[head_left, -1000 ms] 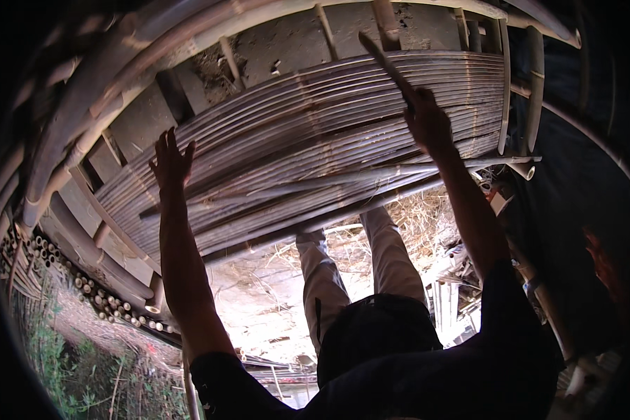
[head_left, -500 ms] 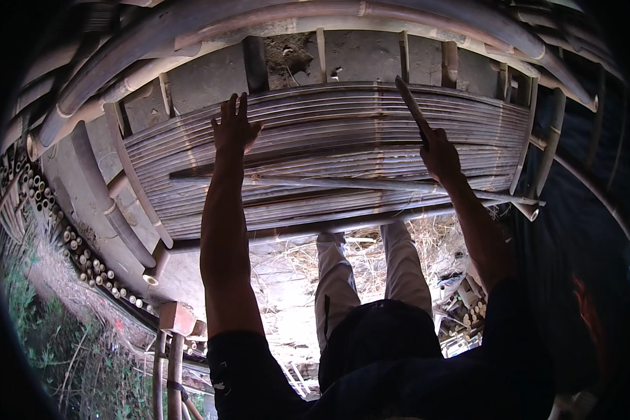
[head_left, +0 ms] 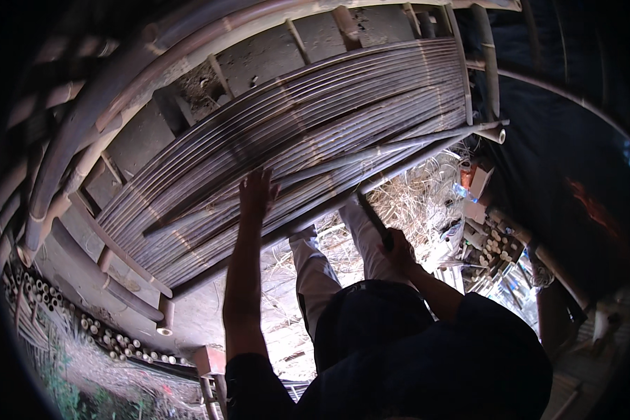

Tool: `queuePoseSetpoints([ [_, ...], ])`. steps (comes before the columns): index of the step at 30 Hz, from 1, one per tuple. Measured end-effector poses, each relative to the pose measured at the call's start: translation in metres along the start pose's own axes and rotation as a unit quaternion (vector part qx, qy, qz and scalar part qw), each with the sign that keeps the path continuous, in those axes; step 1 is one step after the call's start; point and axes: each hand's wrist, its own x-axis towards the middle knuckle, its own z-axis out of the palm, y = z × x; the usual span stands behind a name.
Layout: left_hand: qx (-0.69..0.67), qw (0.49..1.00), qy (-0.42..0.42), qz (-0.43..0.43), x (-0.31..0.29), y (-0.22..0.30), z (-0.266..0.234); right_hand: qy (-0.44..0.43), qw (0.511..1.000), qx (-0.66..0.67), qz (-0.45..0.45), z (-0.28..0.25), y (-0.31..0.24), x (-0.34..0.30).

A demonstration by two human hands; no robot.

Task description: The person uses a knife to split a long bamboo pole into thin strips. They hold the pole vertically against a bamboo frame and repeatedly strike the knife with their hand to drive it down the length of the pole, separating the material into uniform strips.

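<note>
My left hand [head_left: 257, 193] is over the front part of a bamboo slat bench [head_left: 371, 91], fingers apart and nothing held. Whether it touches the slats I cannot tell. My right hand [head_left: 399, 250] is closed round the handle of a long dark machete [head_left: 372, 215] near my legs. Its blade points up and left, the tip close to the bench's front pole. A long loose bamboo strip [head_left: 392, 148] lies slantwise across the slats, beside my left hand.
Thick curved bamboo poles [head_left: 147, 77] rise along the bench's far side. Cut bamboo poles [head_left: 112, 343] are stacked at the left, others [head_left: 497, 245] at the right. Straw shavings [head_left: 406, 199] cover the floor in front. A dark sheet [head_left: 560, 154] hangs at the right.
My right hand has drawn the machete back from above the slats to near my legs. My left hand has come lower, toward the front slats. The view has turned.
</note>
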Motion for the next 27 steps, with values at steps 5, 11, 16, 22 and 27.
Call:
queuePoseSetpoints([
  [5, 0.008, 0.985, -0.102, -0.141, 0.003, 0.037, 0.001, -0.235, 0.944, -0.159, 0.169, -0.029, -0.021, -0.023],
  [11, -0.006, 0.999, -0.042, 0.005, -0.048, 0.077, -0.046, -0.219, 0.920, 0.081, 0.315, 0.005, 0.066, -0.060],
  [16, -0.008, 0.999, -0.046, -0.022, -0.132, 0.129, -0.062, -0.089, 0.792, 0.412, 0.442, -0.016, 0.082, -0.043],
  [22, 0.065, 0.998, -0.009, -0.017, -0.228, 0.240, -0.100, 0.102, 0.548, 0.793, 0.246, -0.071, 0.075, -0.015],
  [27, 0.023, 0.998, 0.049, 0.032, -0.280, 0.287, -0.109, 0.121, 0.470, 0.869, 0.092, -0.134, 0.061, -0.034],
])
